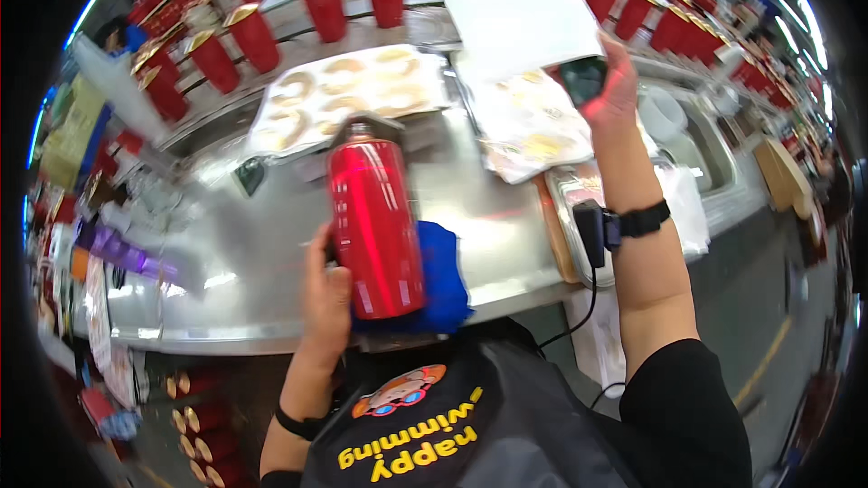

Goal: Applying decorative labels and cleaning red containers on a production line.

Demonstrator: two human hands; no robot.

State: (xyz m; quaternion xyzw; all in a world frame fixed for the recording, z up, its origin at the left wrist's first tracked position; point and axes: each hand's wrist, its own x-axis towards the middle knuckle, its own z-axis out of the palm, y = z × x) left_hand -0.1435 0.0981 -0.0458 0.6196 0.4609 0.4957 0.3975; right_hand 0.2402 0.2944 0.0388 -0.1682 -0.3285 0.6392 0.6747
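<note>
While my left hand (327, 303) is half-curled against the left side of a red bottle (375, 226), at the near side of the steel bench (258, 258), my right hand (618, 86), part-curled, meets a white sheet (524, 18) far right; I cannot tell whether either grips

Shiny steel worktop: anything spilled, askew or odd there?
No spill shows. A small dark-green piece on the shiny steel worktop looks stray, lying outside the white moulded tray. A crumpled blue cloth bunches untidily at the lower right of the shiny red cylindrical bottle.
</note>
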